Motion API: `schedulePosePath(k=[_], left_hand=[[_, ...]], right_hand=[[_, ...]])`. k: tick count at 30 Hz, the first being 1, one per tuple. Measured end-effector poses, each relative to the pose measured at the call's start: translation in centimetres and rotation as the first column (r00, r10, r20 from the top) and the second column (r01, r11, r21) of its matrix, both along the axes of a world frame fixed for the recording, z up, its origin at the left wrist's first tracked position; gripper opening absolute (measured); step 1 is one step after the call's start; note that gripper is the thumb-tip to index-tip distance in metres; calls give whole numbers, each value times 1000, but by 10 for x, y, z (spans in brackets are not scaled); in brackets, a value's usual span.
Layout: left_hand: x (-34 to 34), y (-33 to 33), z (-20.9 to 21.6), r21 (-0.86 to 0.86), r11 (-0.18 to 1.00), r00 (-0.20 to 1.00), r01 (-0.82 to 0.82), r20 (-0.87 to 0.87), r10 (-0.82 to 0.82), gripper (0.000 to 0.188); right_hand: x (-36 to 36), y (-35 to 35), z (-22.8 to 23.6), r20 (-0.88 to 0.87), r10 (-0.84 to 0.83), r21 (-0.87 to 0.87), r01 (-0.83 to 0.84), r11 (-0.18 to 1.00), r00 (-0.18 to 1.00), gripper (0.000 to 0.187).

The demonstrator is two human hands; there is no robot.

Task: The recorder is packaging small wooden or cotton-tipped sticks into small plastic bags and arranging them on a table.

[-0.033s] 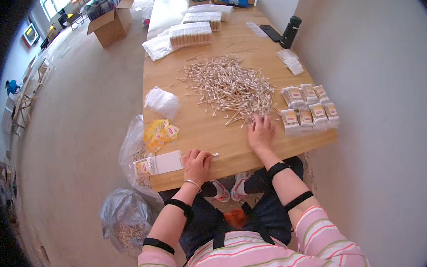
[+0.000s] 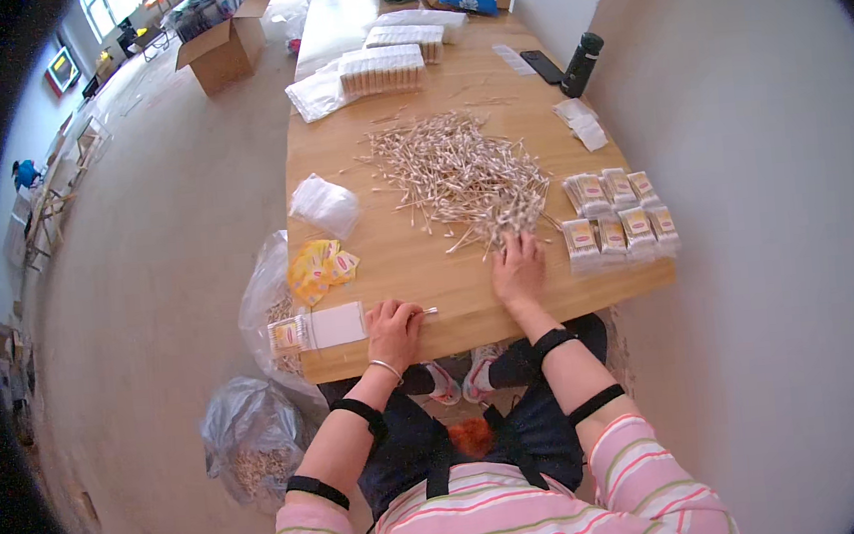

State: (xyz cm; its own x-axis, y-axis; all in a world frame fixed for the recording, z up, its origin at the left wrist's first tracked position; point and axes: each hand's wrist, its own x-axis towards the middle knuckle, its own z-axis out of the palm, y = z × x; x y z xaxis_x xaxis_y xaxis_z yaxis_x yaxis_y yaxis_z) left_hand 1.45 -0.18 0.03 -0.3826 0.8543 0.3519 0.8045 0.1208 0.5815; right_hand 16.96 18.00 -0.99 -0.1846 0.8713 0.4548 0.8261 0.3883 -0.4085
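Note:
A loose heap of cotton swabs (image 2: 459, 169) spreads over the middle of the wooden table. My right hand (image 2: 520, 275) rests at the heap's near edge, fingers stretched out and touching the swabs. Near the front edge of the table, my left hand (image 2: 394, 330) is closed around a few cotton swabs (image 2: 430, 311), whose tips stick out to its right. Just left of that hand lies a clear plastic bag (image 2: 336, 325), with a filled swab packet (image 2: 286, 335) at its far left end. My left palm and most of the held swabs are hidden.
Filled packets (image 2: 610, 235) stand in two rows at the right. Yellow cards (image 2: 321, 268) and empty clear bags (image 2: 324, 206) lie at the left. Farther back are bundled swabs (image 2: 382, 71), a phone (image 2: 541, 66) and a dark bottle (image 2: 583, 64). A plastic sack (image 2: 252, 436) sits on the floor.
My right hand has shifted slightly left and toward me, and a few swabs at the heap's near edge have moved. My left hand stays in place.

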Motion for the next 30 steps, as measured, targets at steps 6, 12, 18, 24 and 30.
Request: schedulePosePath(k=[6, 12, 18, 24, 30], left_hand=[[-4, -9, -3, -25, 1000, 999, -17, -38, 16, 11], [-1, -8, 1, 34, 999, 999, -22, -40, 23, 8], [-2, -6, 3, 6, 1000, 1000, -7, 8, 7, 10], [-2, -9, 4, 46, 999, 999, -20, 26, 18, 8], [-3, -4, -2, 49, 999, 999, -12, 32, 10, 8]], right_hand=[[-38, -61, 8, -57, 336, -134, -341, 931, 940, 31], [-47, -54, 30, 30, 545, -122, -538, 834, 838, 33], [-31, 5, 15, 192, 287, 123, -313, 942, 939, 34], [-51, -40, 33, 121, 416, -7, -419, 908, 901, 31], [-64, -56, 13, 53, 432, -58, -430, 901, 900, 23]])
